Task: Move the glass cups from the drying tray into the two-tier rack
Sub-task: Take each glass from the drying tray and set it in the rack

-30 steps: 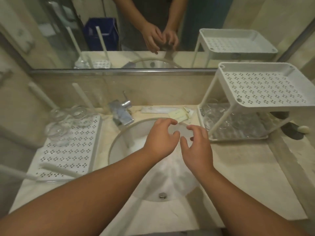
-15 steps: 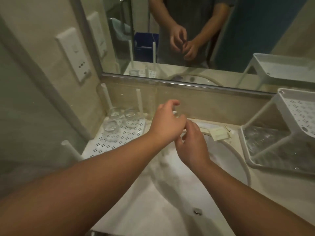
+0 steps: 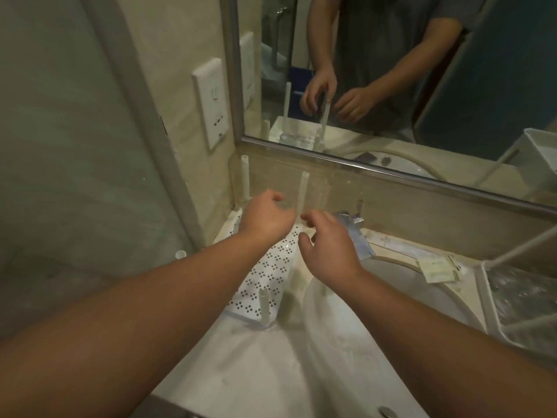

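Both hands have travelled from over the basin to the far end of the drying tray (image 3: 271, 273) since half a second ago, and the view has swung left with them. That white perforated tray lies on the counter (image 3: 259, 366) at about 10 o'clock from the basin (image 3: 401, 285), its long axis running from near to far, with upright white pegs at its corners. The glass cups, which stood upright at its far end a moment ago, are now hidden behind the hands, so I cannot tell whether either is touched.

Left hand (image 3: 266, 217) hovers palm down over the tray's far end, fingers loosely curled and apparently holding nothing. Right hand (image 3: 328, 248) sits just beside it at 3 o'clock, thumb and fingers spread in a relaxed claw, also empty as far as the view shows. Both forearms reach forward from the lower edge.

At 3 o'clock, the two-tier rack (image 3: 482, 294) shows only its lower tier, which holds clear glassware, blurred.
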Tool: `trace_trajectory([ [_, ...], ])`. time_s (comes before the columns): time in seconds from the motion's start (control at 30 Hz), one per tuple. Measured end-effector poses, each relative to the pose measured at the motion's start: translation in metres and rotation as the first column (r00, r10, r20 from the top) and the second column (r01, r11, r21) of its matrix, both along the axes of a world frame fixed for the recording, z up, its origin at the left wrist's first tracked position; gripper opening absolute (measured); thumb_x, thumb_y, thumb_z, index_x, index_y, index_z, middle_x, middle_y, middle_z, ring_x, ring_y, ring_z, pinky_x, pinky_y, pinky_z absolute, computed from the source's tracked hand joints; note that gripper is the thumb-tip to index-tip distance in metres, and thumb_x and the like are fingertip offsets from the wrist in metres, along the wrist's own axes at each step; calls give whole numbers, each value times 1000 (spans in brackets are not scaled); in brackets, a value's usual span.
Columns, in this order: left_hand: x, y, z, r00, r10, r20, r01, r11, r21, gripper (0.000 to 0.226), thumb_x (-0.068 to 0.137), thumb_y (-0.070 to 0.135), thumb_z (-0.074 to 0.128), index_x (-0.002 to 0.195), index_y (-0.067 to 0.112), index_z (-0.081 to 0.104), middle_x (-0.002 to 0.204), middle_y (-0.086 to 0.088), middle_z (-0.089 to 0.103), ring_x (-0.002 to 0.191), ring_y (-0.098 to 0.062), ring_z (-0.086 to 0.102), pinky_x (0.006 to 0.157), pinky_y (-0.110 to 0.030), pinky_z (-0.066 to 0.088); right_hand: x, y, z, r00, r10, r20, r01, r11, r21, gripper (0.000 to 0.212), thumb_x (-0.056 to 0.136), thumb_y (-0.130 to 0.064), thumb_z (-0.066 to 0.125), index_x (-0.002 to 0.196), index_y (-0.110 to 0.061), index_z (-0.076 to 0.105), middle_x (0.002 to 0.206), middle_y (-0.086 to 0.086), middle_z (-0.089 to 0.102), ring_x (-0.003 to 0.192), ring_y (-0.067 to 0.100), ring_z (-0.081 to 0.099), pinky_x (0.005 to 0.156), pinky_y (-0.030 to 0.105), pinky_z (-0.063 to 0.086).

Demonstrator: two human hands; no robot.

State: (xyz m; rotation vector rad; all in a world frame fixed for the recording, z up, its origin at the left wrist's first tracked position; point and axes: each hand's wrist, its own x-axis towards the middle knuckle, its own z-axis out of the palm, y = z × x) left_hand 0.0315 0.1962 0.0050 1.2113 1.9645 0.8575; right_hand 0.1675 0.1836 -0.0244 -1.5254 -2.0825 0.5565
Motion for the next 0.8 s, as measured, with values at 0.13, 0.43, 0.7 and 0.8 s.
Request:
trace_trajectory([
  [0.13,-21,5,-30,975,25,-219,-51,992,-115,53,82,31,65,134,29,53,136,-1,56,121,-29,55,97,-45,50,-13,4,-7,997,43,57,-40,998,-50,34,91,-20,56,126,-20,57,122,-1,57,94,16,59,86,31,47],
  [0.43,-40,8,-72,853,-201,-482,39,945,-325,60,92,29,57,147,21,36,153,5,34,136,-25,37,94,-41,42,-21,5,-19,995,52,86,-44,995,-87,34,91,-19,56,125,-22,56,124,-2,57,93,18,60,91,36,47],
  [0.7,-48,10,-87,815,-227,-533,71,952,-297,58,88,17,67,140,18,40,135,-7,45,121,-31,51,82,-38,46,-20,1,-19,994,53,98,-44,994,-96,38,92,-19,55,130,-22,52,126,-1,56,97,18,59,90,32,46],
  [0.8,-50,8,-90,815,-259,-518,111,948,-300,58,88,21,68,140,25,41,134,-8,44,119,-31,51,75,-36,43,-18,-3,-20,992,46,119,-35,995,-99,39,93,-19,55,131,-20,52,126,1,57,102,19,59,91,32,46],
])
